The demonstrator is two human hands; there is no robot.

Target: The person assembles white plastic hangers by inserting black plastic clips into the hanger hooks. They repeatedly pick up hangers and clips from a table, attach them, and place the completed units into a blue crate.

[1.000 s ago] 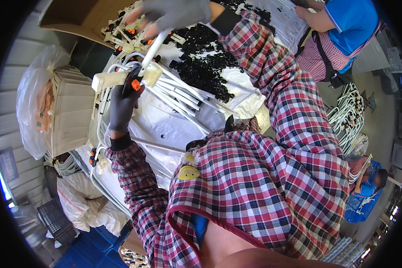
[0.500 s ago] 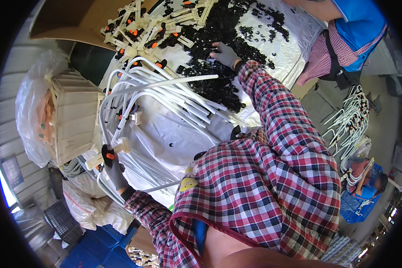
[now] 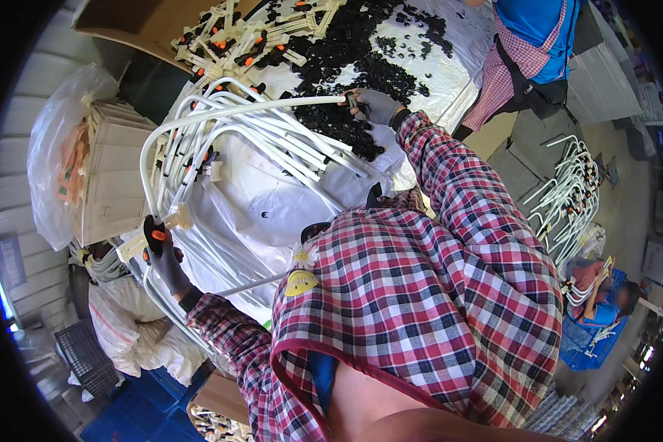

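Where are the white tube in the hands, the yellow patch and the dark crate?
White tube [image 3: 250, 108]: head view, its long upper stretch.
Yellow patch [image 3: 300, 284]: head view, its middle.
Dark crate [image 3: 88, 359]: head view, its gridded surface.

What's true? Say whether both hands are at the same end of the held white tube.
No, the left hand grips the tube by its clamp; the right hand is at the opposite end.
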